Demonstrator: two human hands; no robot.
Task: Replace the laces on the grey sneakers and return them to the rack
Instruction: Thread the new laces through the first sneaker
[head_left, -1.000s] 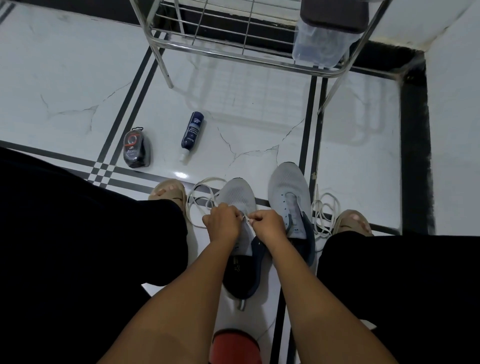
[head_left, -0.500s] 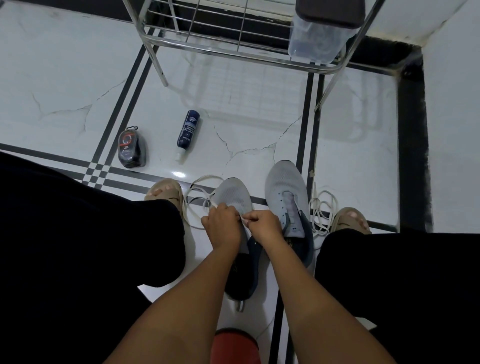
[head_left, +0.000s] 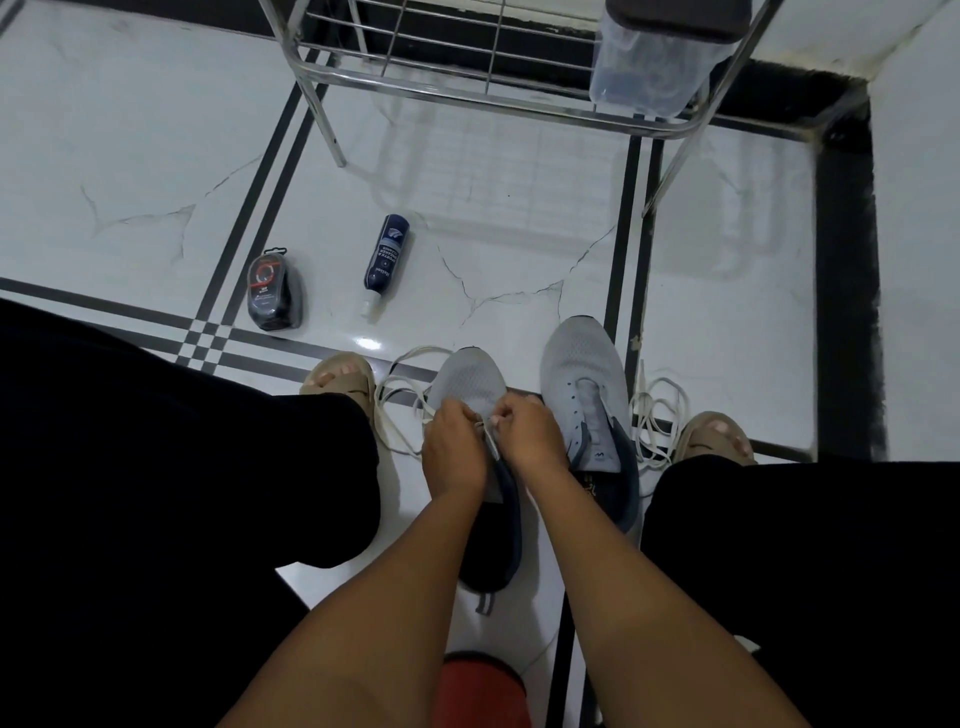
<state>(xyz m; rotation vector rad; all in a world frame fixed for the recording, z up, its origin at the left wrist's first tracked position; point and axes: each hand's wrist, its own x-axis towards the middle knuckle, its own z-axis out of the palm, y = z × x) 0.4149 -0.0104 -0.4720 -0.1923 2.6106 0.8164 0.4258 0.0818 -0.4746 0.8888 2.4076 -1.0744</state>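
Observation:
Two grey sneakers stand side by side on the floor between my knees. Over the left sneaker (head_left: 470, 379) my left hand (head_left: 453, 451) and my right hand (head_left: 530, 434) meet at the eyelets, each pinching the white lace (head_left: 400, 395), which loops out to the left of the shoe. The right sneaker (head_left: 582, 374) has no lace in its eyelets. A second white lace (head_left: 655, 415) lies in a loose pile to its right. The metal shoe rack (head_left: 467, 93) stands at the far side.
A dark blue spray bottle (head_left: 385, 260) lies on the tiles beside a dark shoe polish sponge case (head_left: 272, 293). A clear plastic box (head_left: 644, 73) with a dark lid sits on the rack. My sandalled feet flank the shoes. A red stool (head_left: 480, 691) is below.
Both hands stay on the left sneaker's lace with only small finger shifts. The camera has tilted slightly, so the scene sits a little lower.

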